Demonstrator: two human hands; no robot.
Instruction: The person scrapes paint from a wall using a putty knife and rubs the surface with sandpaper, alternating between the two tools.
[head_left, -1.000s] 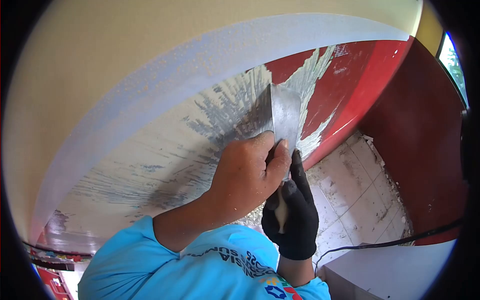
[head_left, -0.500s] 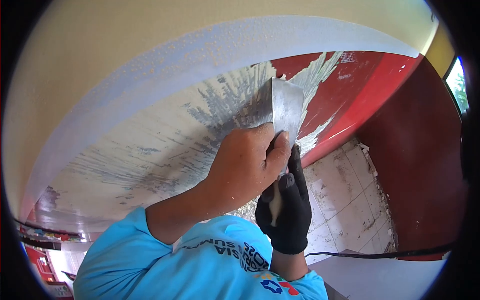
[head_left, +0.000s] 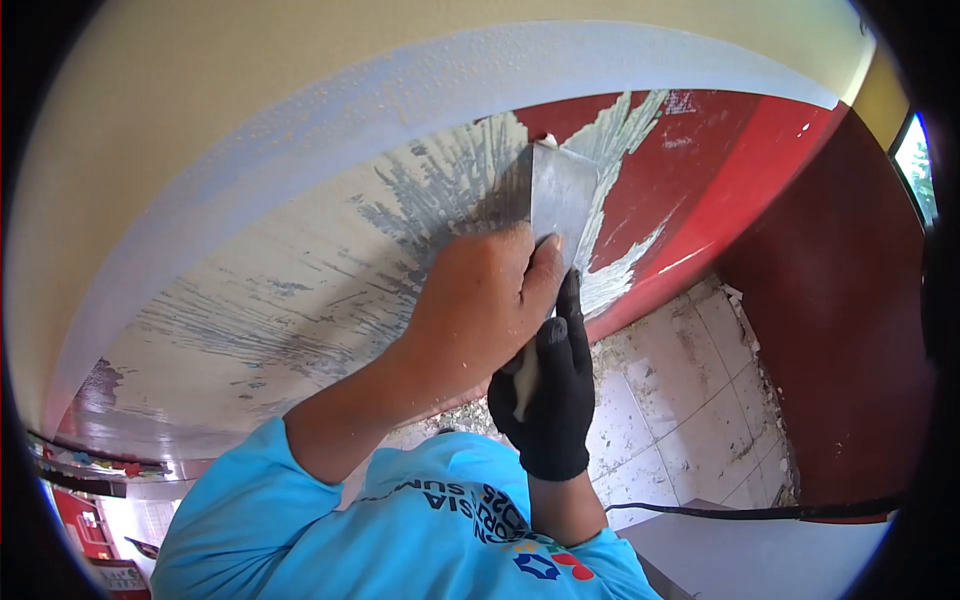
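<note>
A wide-bladed paint scraper (head_left: 563,190) rests against the wall, its far end at the edge of the red paint (head_left: 655,165). A small curl of paint shows at the blade's corner. My bare left hand (head_left: 485,290) is closed on the lower part of the blade, thumb laid on the metal. Below it, my right hand (head_left: 550,400), in a black glove, wraps round the pale handle (head_left: 525,380), with one finger stretched up along the blade. Left of the blade the wall is scraped to a pale surface with grey streaks (head_left: 430,200).
A lilac band (head_left: 400,95) curves above the scraped area, under cream wall (head_left: 250,60). To the right, a dark red wall (head_left: 835,320) meets the tiled floor (head_left: 680,400), strewn with paint flakes. A black cable (head_left: 760,511) runs across at lower right.
Both hands and the scraper have shifted a little left and up in the view. The blade's end now sits further left along the red paint's edge, and the grip is the same.
</note>
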